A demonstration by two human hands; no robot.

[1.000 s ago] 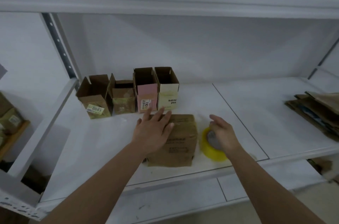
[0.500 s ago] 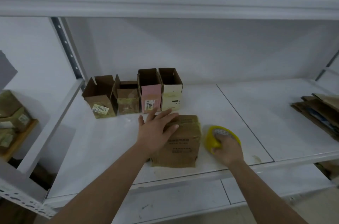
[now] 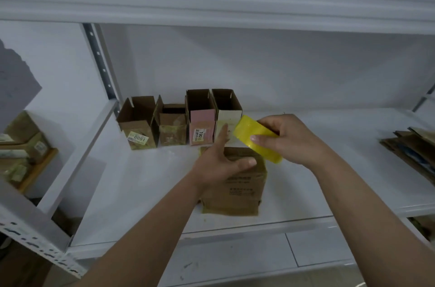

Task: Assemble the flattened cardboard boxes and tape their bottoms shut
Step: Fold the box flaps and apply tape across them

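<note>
Best done by finding the free end of the yellow tape roll, gripped in the right hand and lifted over the far right corner of the brown box at the shelf's near edge. Left hand spread loose, holding nothing, at the box top; should press the flaps flat. Half a second ago, roll low on the shelf right of the box

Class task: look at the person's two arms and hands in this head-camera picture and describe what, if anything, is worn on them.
Both forearms are bare as far as the frame shows: no sleeve or cuff appears on either. The left hand and right hand wear no gloves. No watch, bracelet or ring can be seen on the wrists or fingers. The fingernails look short and unpainted.
</note>
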